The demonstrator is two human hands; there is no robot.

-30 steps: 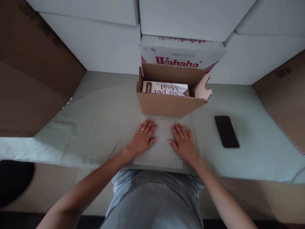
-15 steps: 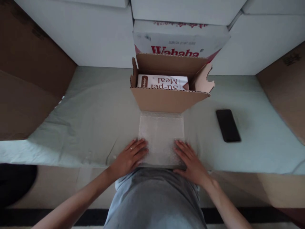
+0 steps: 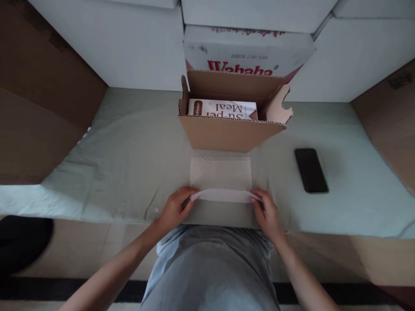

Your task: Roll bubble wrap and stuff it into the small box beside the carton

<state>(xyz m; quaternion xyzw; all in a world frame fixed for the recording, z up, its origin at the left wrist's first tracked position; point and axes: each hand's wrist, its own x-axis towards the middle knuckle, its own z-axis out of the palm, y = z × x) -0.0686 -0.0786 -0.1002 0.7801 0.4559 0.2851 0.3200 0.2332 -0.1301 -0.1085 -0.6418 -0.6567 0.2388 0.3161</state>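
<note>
A translucent sheet of what looks like bubble wrap lies on the green cloth, its near edge lifted and curled back. My left hand pinches the left corner of that raised edge between thumb and fingers. At the opposite corner my right hand grips the edge the same way. Just beyond the sheet stands an open brown cardboard box with its flaps up. Inside it sits a white carton with brown "Su-per Meal" lettering, upside down from here.
A black phone lies to the right on the green cloth. Large brown boxes flank both sides. Behind the open box are a Wahaba-printed carton and stacked white boxes. A dark round object is at lower left.
Both hands went from lying flat on the sheet to gripping its near corners. The near edge is now raised and folded away from me.
</note>
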